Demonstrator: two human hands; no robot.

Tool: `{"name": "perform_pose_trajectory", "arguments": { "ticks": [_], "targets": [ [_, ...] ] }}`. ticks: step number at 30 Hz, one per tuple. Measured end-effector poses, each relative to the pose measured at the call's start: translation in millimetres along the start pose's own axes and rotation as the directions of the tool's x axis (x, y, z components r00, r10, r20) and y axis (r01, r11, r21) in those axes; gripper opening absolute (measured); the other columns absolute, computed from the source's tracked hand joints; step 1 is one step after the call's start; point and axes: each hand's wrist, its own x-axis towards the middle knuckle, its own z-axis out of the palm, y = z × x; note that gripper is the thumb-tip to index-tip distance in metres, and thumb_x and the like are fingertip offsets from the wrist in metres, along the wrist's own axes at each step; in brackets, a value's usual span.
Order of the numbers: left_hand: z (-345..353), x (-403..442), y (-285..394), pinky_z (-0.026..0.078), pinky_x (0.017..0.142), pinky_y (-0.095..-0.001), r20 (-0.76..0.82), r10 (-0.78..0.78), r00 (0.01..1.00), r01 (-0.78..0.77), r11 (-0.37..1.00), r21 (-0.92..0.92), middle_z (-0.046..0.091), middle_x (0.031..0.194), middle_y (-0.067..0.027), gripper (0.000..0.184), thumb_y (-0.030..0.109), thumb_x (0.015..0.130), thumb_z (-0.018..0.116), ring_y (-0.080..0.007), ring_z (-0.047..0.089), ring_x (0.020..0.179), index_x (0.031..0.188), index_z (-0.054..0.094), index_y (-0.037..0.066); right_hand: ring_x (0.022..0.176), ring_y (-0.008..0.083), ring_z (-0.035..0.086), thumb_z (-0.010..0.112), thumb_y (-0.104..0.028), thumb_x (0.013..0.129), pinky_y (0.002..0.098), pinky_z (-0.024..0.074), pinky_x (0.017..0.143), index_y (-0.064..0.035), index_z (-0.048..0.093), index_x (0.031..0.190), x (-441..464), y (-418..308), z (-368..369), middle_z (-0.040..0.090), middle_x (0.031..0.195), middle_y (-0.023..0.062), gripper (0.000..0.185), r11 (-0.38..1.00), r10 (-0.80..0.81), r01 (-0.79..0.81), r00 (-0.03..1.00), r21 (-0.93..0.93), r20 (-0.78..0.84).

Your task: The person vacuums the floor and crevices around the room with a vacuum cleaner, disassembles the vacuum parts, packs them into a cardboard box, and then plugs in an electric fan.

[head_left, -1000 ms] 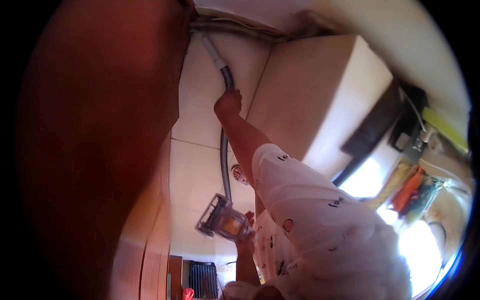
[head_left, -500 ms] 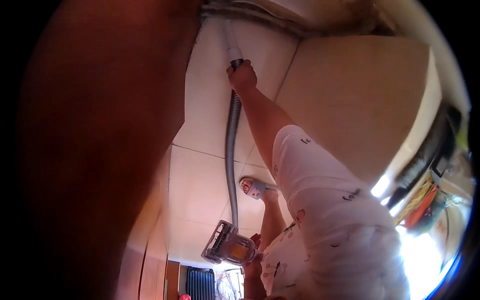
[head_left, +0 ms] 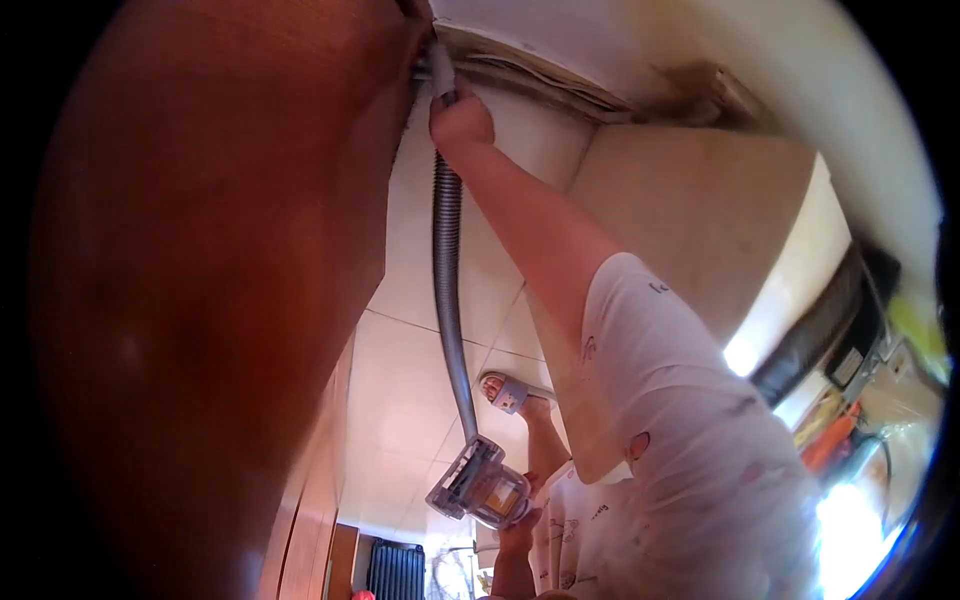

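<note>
Stretched forward, my right hand [head_left: 463, 120] grips the end of a grey ribbed vacuum hose [head_left: 447, 230], just below its pale nozzle [head_left: 441, 72]. The nozzle points into the corner where the dark wooden panel meets the foot of the wall; its tip is blurred, so I cannot tell whether it touches. From my grip the hose runs down to a handheld vacuum cleaner [head_left: 485, 488] with a clear dust cup. My left hand [head_left: 527, 508] is closed around the side of that cup, low in the view, its fingers partly hidden.
A large reddish-brown wooden panel [head_left: 220, 250] fills the left side. Dusty cables or pipes [head_left: 540, 85] run along the wall's foot. A beige board [head_left: 690, 210] stands at right. My slippered foot [head_left: 505, 391] rests on the tiled floor [head_left: 400, 400]. A dark ribbed object [head_left: 396, 570] is at the bottom.
My right hand has moved up and left, bringing the nozzle to the corner beside the wooden panel. The vacuum cleaner has shifted slightly right in view. The whole view has shifted somewhat.
</note>
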Motion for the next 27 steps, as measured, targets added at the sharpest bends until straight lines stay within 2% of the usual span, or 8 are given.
{"name": "perform_pose_trajectory", "arguments": {
  "ticks": [4, 7, 9, 11, 13, 19, 22, 27],
  "targets": [
    [-1.1, 8.1, -6.5, 0.033, 0.097, -0.0322, 0.012, -0.020, 1.000, 0.020, 0.999, -0.026, 0.052, 0.115, -0.0103, 0.054, -0.006, 0.062, 0.056, -0.0203, 0.045, 0.112, 0.115, 0.048, 0.000, 0.092, 0.0344, 0.056, 0.052, -0.028, 0.077, 0.0379, 0.0440, 0.081, -0.0097, 0.045, 0.122, 33.9, 18.6, 3.4, 0.059, 0.099, 0.0195, 0.049, 0.996, -0.082, 0.081, 0.996, -0.038, -0.020],
    [2.3, 8.6, -5.0, 0.033, 0.097, -0.0326, -0.006, -0.049, 0.999, 0.049, 0.999, -0.023, 0.052, 0.115, -0.0103, 0.055, -0.006, 0.061, 0.057, -0.0208, 0.045, 0.112, 0.114, 0.048, 0.000, 0.095, 0.0336, 0.055, 0.049, -0.030, 0.078, 0.0379, 0.0435, 0.082, -0.0069, 0.050, 0.116, 80.0, 32.7, 10.3, 0.058, 0.101, 0.0193, 0.045, 0.968, -0.125, 0.142, 0.988, -0.208, 0.093],
    [4.4, 11.7, -5.0, 0.033, 0.097, -0.0332, -0.023, -0.058, 0.998, 0.057, 0.998, -0.018, 0.051, 0.116, -0.0105, 0.056, -0.007, 0.059, 0.058, -0.0216, 0.045, 0.113, 0.114, 0.048, 0.000, 0.100, 0.0319, 0.054, 0.052, -0.028, 0.075, 0.0370, 0.0426, 0.085, -0.0053, 0.052, 0.113, 143.6, 69.7, 56.9, 0.056, 0.107, 0.0194, 0.044, 0.878, -0.326, 0.350, 0.937, -0.326, 0.127],
    [6.5, 16.6, -4.1, 0.033, 0.097, -0.0338, -0.034, -0.042, 0.999, 0.041, 0.999, -0.029, 0.051, 0.116, -0.0108, 0.059, -0.008, 0.058, 0.059, -0.0224, 0.045, 0.113, 0.115, 0.048, 0.000, 0.102, 0.0306, 0.053, 0.054, -0.026, 0.074, 0.0365, 0.0424, 0.087, -0.0053, 0.054, 0.111, 154.3, 69.9, 63.9, 0.054, 0.110, 0.0189, 0.043, 0.862, -0.333, 0.368, 0.930, -0.349, 0.158],
    [9.6, 19.7, -6.9, 0.033, 0.098, -0.0343, -0.030, -0.050, 0.998, 0.048, 0.997, -0.063, 0.051, 0.116, -0.0112, 0.060, -0.009, 0.057, 0.060, -0.0230, 0.045, 0.113, 0.115, 0.047, 0.000, 0.102, 0.0299, 0.053, 0.054, -0.026, 0.074, 0.0364, 0.0430, 0.086, -0.0069, 0.055, 0.110, 119.8, 24.9, 25.2, 0.055, 0.109, 0.0179, 0.041, 0.935, -0.153, 0.200, 0.972, -0.291, 0.176],
    [15.2, 21.0, -7.1, 0.034, 0.096, -0.0341, -0.008, -0.038, 0.999, 0.038, 0.998, -0.055, 0.051, 0.116, -0.0111, 0.059, -0.008, 0.059, 0.061, -0.0230, 0.046, 0.112, 0.116, 0.047, 0.001, 0.097, 0.0294, 0.056, 0.054, -0.026, 0.075, 0.0362, 0.0452, 0.082, -0.0122, 0.056, 0.110, 109.5, -24.6, -13.3, 0.057, 0.106, 0.0159, 0.038, 0.848, -0.343, 0.408, 0.909, -0.338, 0.236],
    [5.5, 10.0, -11.9, 0.035, 0.094, -0.0332, 0.000, -0.034, 0.999, 0.034, 0.999, 0.011, 0.051, 0.116, -0.0100, 0.058, -0.006, 0.060, 0.063, -0.0217, 0.047, 0.108, 0.116, 0.048, 0.001, 0.095, 0.0303, 0.057, 0.054, -0.026, 0.076, 0.0369, 0.0452, 0.082, -0.0125, 0.054, 0.112, 71.2, -32.8, -40.0, 0.058, 0.103, 0.0160, 0.039, 0.886, -0.369, 0.378, 0.925, -0.269, 0.086],
    [-13.8, -3.3, -34.7, 0.038, 0.087, -0.0316, -0.041, -0.020, 0.999, 0.022, 0.998, 0.065, 0.053, 0.111, -0.0073, 0.053, -0.002, 0.064, 0.065, -0.0190, 0.049, 0.101, 0.114, 0.050, 0.002, 0.092, 0.0309, 0.057, 0.051, -0.023, 0.078, 0.0378, 0.0453, 0.080, -0.0146, 0.049, 0.117, 41.5, -20.6, -38.7, 0.059, 0.101, 0.0144, 0.040, 0.959, -0.118, 0.122, 0.993, -0.257, 0.029]
  ]
}}
